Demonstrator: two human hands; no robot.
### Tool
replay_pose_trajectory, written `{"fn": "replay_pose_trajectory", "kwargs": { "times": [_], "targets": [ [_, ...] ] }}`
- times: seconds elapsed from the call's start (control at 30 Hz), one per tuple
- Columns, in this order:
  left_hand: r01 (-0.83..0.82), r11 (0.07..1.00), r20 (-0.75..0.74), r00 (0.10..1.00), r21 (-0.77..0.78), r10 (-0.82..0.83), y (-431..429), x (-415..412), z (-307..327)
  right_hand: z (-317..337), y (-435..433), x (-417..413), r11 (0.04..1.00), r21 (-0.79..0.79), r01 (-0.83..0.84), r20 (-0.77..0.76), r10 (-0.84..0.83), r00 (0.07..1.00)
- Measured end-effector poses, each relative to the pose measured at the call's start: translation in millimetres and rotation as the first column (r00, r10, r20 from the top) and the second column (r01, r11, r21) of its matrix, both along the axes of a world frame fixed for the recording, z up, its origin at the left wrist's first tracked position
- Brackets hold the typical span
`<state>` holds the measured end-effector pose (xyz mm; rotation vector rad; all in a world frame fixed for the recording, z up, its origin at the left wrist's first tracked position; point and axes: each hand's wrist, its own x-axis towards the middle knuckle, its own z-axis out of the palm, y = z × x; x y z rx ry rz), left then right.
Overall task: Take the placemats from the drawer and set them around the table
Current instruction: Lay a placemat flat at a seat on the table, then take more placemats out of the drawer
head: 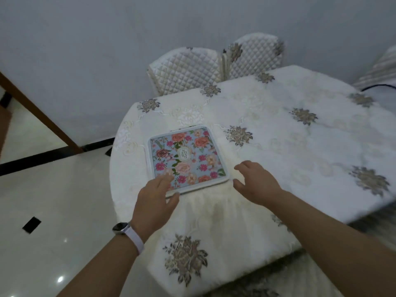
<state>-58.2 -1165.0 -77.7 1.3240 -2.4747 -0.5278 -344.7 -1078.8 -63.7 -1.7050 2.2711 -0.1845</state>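
Observation:
A square placemat (188,156) with a pale blue floral print and a white border lies flat on the table (300,146), close to its near rounded edge. My left hand (154,200) rests with straight fingers on the placemat's near left corner. My right hand (255,183) hovers just to the right of the mat's near right corner, fingers loosely spread and holding nothing. A watch with a white strap sits on my left wrist.
The table wears a white lace cloth with grey-gold flower motifs that hangs over the edge. Two chairs (192,69) with quilted white covers stand at the far side, a third at the far right. Glossy white floor tiles lie to the left.

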Motion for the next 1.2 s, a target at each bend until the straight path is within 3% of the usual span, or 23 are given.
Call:
{"fn": "replay_pose_trajectory", "kwargs": {
  "times": [0.3,0.6,0.97,1.2],
  "targets": [
    [0.301,0.944,0.098,0.952,-0.135,-0.29,57,8,27,49,123,38,0.987,-0.039,0.158,-0.131,-0.162,0.978],
    [0.563,0.818,0.127,0.825,-0.119,-0.55,125,-17,49,72,258,74,0.942,0.033,0.335,-0.238,-0.318,0.918],
    [0.8,0.582,0.085,0.597,-0.146,-0.798,279,-89,80,92,453,96,0.759,-0.005,0.651,-0.198,-0.639,0.743],
    [0.905,0.399,0.107,0.416,-0.144,-0.903,438,-105,87,99,634,139,0.565,-0.074,0.821,-0.145,-0.821,0.552]
  ]
}}
